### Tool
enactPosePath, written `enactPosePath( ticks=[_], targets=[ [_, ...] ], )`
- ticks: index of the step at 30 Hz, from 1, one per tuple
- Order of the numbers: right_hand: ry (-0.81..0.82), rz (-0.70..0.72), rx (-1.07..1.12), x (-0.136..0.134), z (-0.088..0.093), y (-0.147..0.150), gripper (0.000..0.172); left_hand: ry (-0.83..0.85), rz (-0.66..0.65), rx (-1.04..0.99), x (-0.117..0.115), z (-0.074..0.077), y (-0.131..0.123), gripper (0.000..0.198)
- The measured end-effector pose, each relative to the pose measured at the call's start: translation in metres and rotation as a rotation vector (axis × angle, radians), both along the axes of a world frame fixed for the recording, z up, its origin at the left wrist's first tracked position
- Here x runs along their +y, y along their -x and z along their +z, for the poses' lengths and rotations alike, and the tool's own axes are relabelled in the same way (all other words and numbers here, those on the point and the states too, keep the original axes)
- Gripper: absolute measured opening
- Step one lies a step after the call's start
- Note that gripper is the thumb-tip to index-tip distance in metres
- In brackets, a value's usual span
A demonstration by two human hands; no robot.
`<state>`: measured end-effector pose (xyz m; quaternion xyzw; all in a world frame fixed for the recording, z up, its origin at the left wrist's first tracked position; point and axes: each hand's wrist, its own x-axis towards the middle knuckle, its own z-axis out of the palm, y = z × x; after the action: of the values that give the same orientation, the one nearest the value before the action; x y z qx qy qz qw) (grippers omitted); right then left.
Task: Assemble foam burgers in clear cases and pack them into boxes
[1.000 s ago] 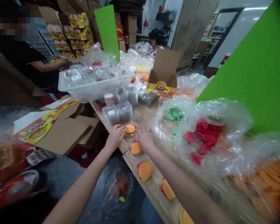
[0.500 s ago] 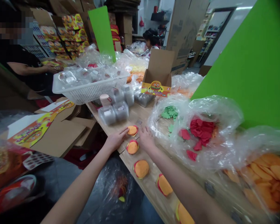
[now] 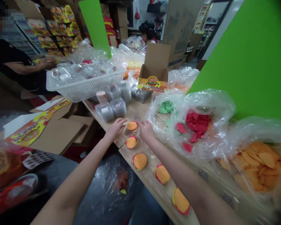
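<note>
A row of soft stacks, each an orange round piece over red and yellow layers, runs along the table's near edge. The farthest stack (image 3: 132, 126) lies between my two hands. My left hand (image 3: 116, 129) is just left of it, fingers stretched and a little apart from it. On the other side is my right hand (image 3: 146, 130), its fingers loosely bent, with nothing visible in them. Closer to me come a second stack (image 3: 131, 142), a third (image 3: 140, 161), another (image 3: 162, 173) and the nearest (image 3: 181, 200), which is beside my right forearm.
Clear plastic bags hold green pieces (image 3: 166, 107), red pieces (image 3: 198, 123) and orange rounds (image 3: 259, 165) on the right. Clear plastic tubs (image 3: 111, 109), a white basket (image 3: 91, 89) and an open burger-print box (image 3: 152, 82) stand beyond. A co-worker (image 3: 14, 59) is at the left.
My left hand has come off the farthest stack and moved slightly left. My right hand's fingers have bent inward. The whole view has shifted a little.
</note>
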<state>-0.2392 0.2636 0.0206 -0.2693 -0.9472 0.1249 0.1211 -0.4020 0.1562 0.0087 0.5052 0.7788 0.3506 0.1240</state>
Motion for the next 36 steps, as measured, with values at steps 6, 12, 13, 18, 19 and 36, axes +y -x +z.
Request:
enactPosePath(
  ticks=[6,12,13,18,19,36],
  targets=[
    [0.274,0.045,0.297,-0.011,0.018,-0.056,0.035,-0.055,0.186,-0.240,0.016,0.028,-0.019,0.044],
    [1.121,-0.096,0.621,-0.069,0.028,-0.119,0.045,-0.149,-0.036,-0.997,0.001,0.059,-0.132,0.042],
    [1.191,-0.142,0.685,-0.080,0.027,-0.128,0.044,-0.126,-0.091,-1.020,-0.006,0.061,-0.154,0.040],
    [1.273,-0.371,0.894,-0.119,0.008,-0.198,0.036,-0.053,-0.231,-0.834,-0.040,0.046,-0.228,0.034],
    [1.293,-0.397,0.896,-0.126,0.005,-0.215,0.037,-0.015,-0.280,-0.811,-0.044,0.041,-0.238,0.032],
    [-0.831,-1.427,1.233,-0.165,0.135,-0.536,0.033,0.198,-0.528,-0.552,-0.033,0.033,-0.324,0.041]
  ],
)
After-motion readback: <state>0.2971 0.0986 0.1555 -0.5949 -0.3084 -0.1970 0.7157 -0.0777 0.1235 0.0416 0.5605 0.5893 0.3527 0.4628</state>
